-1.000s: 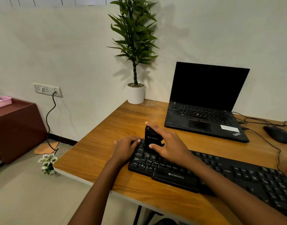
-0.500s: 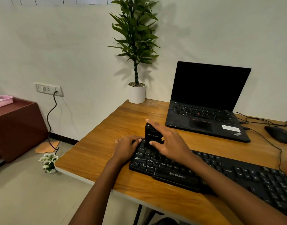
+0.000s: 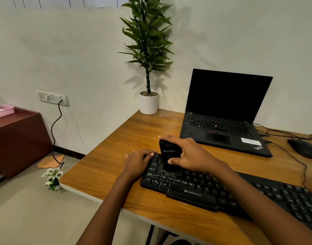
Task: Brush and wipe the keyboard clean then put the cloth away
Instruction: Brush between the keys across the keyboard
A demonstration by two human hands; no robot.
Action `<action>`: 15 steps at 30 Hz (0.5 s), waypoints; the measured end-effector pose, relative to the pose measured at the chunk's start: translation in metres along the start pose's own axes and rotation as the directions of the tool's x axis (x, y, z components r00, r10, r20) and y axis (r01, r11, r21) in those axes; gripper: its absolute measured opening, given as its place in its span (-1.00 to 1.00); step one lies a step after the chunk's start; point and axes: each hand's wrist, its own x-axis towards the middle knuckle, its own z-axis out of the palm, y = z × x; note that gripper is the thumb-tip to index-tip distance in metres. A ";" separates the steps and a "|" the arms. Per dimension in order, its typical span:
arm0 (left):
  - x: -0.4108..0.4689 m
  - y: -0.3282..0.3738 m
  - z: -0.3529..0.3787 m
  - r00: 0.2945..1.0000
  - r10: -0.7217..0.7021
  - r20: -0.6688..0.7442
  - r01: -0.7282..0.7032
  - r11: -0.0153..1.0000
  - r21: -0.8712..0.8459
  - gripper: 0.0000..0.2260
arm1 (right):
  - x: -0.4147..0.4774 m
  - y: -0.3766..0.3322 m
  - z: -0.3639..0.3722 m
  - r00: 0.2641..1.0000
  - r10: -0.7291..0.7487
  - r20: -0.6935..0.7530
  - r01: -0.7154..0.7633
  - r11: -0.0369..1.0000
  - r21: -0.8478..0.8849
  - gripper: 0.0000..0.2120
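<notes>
The wooden desk [image 3: 105,156] ended in a rounded pale-edged corner at the near left, with bare grained wood open to the left of the black keyboard [image 3: 201,198] and between it and the white plant pot [image 3: 149,104]. The keyboard lay slanted, its front edge close to the desk's near edge, and "ZEBRONICS" was printed below its space bar. The right hand [image 3: 192,154] gripped a glossy black block-shaped brush [image 3: 169,152] marked "STRIFF", upright, with its dark bristles down on the keys at the keyboard's left end. The left hand [image 3: 137,161] rested with loosely bent fingers on the keyboard's far left corner, holding nothing. Behind stood an open matte black laptop [image 3: 222,124] with a dark screen, "ThinkPad" at its corner and a white sticker too small to read. A rounded black mouse [image 3: 301,148] sat to its right, cables trailing around it.
</notes>
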 end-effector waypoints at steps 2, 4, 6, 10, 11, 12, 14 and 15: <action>0.001 -0.001 0.000 1.000 0.006 0.018 -0.005 0.999 -0.043 -0.80 | -0.001 -0.004 0.005 0.999 -0.037 -0.026 0.038 0.999 0.028 -0.30; 0.001 -0.003 0.001 0.999 0.015 0.028 -0.013 0.997 -0.070 -0.81 | -0.003 -0.008 0.010 0.998 -0.052 -0.027 0.054 0.995 0.087 -0.29; 0.000 -0.002 0.000 1.000 0.007 0.021 -0.006 0.999 -0.038 -0.80 | 0.003 -0.008 0.006 1.000 -0.030 -0.008 0.030 0.999 0.010 -0.30; -0.004 0.003 -0.004 0.999 0.006 0.033 -0.004 0.999 -0.052 -0.74 | 0.006 -0.015 0.021 0.992 -0.087 -0.089 0.091 0.995 0.047 -0.30; -0.005 0.005 -0.005 1.000 0.000 0.031 0.002 0.999 -0.040 -0.69 | 0.005 -0.016 0.025 0.993 -0.092 -0.074 0.098 0.992 0.076 -0.31; -0.005 0.006 -0.006 1.000 -0.006 0.026 0.007 1.000 -0.025 -0.68 | 0.007 -0.015 0.026 0.995 -0.086 -0.054 0.090 0.994 0.061 -0.31; -0.005 0.005 -0.005 1.000 -0.008 0.003 0.008 1.000 -0.010 -0.75 | 0.014 -0.013 0.019 0.997 -0.062 -0.038 0.059 0.997 -0.059 -0.31; -0.005 0.005 -0.005 1.000 -0.012 0.006 0.012 1.000 -0.006 -0.77 | 0.017 -0.014 0.018 0.997 -0.065 -0.051 0.059 0.993 -0.107 -0.31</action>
